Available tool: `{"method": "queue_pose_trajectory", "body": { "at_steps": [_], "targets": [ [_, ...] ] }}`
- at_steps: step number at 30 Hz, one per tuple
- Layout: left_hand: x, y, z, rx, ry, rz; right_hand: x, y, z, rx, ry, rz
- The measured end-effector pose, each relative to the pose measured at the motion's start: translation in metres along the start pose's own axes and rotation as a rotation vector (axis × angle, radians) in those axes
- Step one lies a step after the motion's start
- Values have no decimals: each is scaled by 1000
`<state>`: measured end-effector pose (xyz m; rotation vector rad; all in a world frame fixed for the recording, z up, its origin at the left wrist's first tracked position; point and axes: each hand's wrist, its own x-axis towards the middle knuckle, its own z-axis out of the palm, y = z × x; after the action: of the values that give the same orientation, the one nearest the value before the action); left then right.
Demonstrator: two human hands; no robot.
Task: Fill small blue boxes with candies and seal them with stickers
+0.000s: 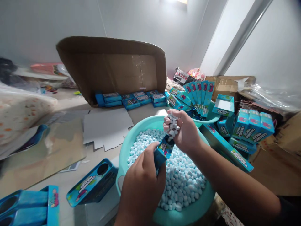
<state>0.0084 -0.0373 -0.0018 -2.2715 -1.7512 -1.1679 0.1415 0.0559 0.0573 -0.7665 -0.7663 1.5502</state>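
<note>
A small blue box [162, 152] over a tub [125, 150] of pale sweets [182, 185].
The left hand [145, 172] wraps snugly round the box, which leans, its long way slanting up to the right, open end up. The right hand [185, 130], half curled, holds a handful of sweets [172, 123] at the opening. Behind the pale table [100, 157] is a grey wall [141, 22].

Dark sleeve [291, 211] on right arm [235, 180]; left hand [146, 169], right hand [185, 130] bare.
</note>
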Motion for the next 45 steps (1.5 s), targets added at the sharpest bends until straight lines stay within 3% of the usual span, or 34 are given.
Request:
{"method": "queue_pose_trajectory", "body": {
  "at_steps": [34,45],
  "targets": [
    [-2,4,-2,65,34,-17,-11,0,1,-119,-228,-152],
    [-2,3,-2,59,27,-51,-7,1,-3,-120,-160,-142]
  ]
}}
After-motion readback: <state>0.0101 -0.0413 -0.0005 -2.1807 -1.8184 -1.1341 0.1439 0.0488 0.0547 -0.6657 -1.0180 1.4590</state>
